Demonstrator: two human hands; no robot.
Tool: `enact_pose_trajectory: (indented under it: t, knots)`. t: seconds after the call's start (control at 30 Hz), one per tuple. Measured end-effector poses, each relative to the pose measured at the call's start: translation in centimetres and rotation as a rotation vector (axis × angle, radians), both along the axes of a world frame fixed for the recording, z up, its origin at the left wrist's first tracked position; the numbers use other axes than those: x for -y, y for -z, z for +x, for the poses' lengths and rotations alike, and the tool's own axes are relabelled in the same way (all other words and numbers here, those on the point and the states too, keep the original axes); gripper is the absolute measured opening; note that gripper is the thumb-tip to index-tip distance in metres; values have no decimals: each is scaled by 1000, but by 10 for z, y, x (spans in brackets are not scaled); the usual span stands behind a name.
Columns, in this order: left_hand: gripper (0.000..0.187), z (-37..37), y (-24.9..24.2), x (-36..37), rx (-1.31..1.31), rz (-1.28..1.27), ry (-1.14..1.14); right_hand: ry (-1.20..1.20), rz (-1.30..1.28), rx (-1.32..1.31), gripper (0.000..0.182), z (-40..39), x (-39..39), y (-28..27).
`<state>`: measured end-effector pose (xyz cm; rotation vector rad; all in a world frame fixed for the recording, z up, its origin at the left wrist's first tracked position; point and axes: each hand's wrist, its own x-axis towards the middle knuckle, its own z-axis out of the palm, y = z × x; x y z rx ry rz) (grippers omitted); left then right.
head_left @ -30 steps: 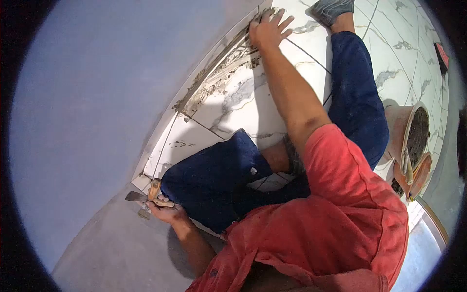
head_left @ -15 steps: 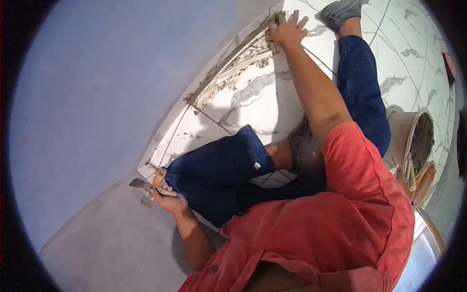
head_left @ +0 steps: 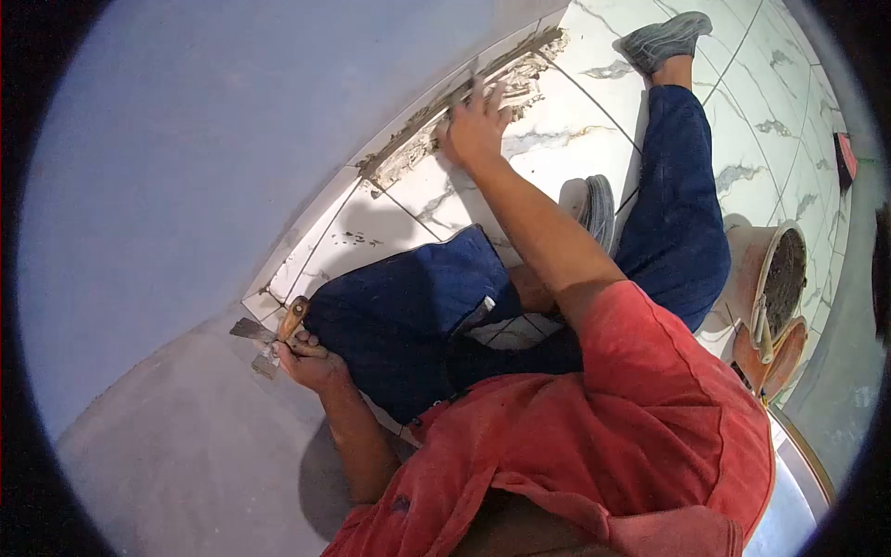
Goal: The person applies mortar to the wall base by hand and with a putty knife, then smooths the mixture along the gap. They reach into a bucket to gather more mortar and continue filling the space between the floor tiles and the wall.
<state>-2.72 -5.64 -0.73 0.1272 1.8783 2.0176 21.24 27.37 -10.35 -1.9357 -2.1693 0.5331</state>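
Handwork over mortar (head_left: 526,84) at upper centre, apparently calling for light, even pressure, with right hand (head_left: 473,136) spread open, scrapers (head_left: 293,317) clasped in left hand (head_left: 316,369) at lower left.

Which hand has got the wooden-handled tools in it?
The left hand, down beside the bent knee, holds the wooden-handled tools. The right hand is different: it's over the smeared strip, fingers spread.

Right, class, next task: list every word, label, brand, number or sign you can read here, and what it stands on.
None can be read.
Pale mark on the trousers: too small to tell if it is lettering.
Tools in the left hand, shoes, bucket: no legible text.
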Motion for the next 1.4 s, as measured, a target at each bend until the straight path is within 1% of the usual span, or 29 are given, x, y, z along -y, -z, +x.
enact_pose_trajectory:
  t: [0.03, 0.07, 0.17, 0.23, 0.33, 0.37, 0.4, 0.47, 0.5, 0.57, 0.63, 0.67, 0.7, 0.77, 0.8, 0.87, 0.9, 0.97, 1.0, 1.07, 1.17, 1.2, 1.3, 1.33, 1.37, 1.4]
  knots:
    - [32, 7, -4, -5, 6, 21, -35, -103, -73, -38, 60, -1, 7, -9]
    - [33, 9, -7, -9, 11, 40, -70, -105, -49, -67, 57, 2, 10, -9]
    - [32, 4, -5, -2, 90, 107, -6, 197, 92, -115, 59, 27, -26, 2]
    - [31, 0, 3, 3, 114, 94, -30, 311, 134, -47, 64, 41, -55, 29]
    - [31, -1, -2, -2, 69, 79, -2, 211, 111, -38, 70, 19, -40, 21]
    - [31, 3, -3, -5, 46, 73, 16, 214, 94, -53, 70, 8, -30, 17]
    - [29, 14, -18, -20, 77, 47, -124, 215, 72, -63, 69, -10, -12, 10]
    - [28, 7, -10, -13, 78, 99, -80, 190, 31, -73, 69, -42, 18, 7]
    - [28, 5, -7, -8, 79, 124, -57, 189, -45, -128, 68, -57, 30, -4]
    - [28, 6, -7, -8, 84, 93, -56, 153, -79, -173, 69, -85, 56, -11]
    - [29, 4, -8, -8, 93, 73, -76, 138, -51, -207, 68, -113, 81, -7]
    - [29, 4, -6, -8, 103, 60, -100, 100, -43, -160, 69, -128, 91, -1]
    - [30, 4, -6, -8, 116, 47, -120, 11, -152, -160, 70, -132, 102, -15]
    - [30, 3, -6, -9, 110, 84, -73, -168, -303, -140, 69, -127, 111, -33]
    - [30, 3, -7, -7, 108, 94, -53, -103, -202, -129, 69, -121, 109, -31]
    - [34, 5, -10, -15, 134, 96, -127, 6, -6, -108, 68, -95, 94, -15]
    - [37, 7, -12, -11, 147, 83, -166, 83, 132, -79, 68, -81, 84, 0]
    - [40, 6, -10, -6, 100, 59, -101, 104, 79, 37, 71, -56, 62, 18]
    - [41, 6, -10, -9, 73, 53, -66, 68, 104, 31, 71, -56, 60, 20]
    - [42, 10, -15, -15, 106, 59, -105, -5, 148, 17, 70, -62, 60, 25]
    - [43, 7, -9, -12, 91, 85, -95, -129, 42, -13, 70, -80, 81, 9]
    - [43, 5, -5, -10, 77, 95, -79, -176, -62, -12, 72, -79, 83, -2]
    - [43, 1, 5, -4, 112, 110, -113, -98, 203, 12, 73, -63, 71, 12]
    - [42, 2, 3, -3, 117, 106, -111, 9, 111, -13, 75, -54, 65, 3]
    - [42, 4, -1, -3, 122, 97, -106, 62, 56, -43, 76, -48, 60, 9]
    - [42, 4, -4, -8, 123, 103, -97, 37, 66, -24, 76, -52, 63, 12]
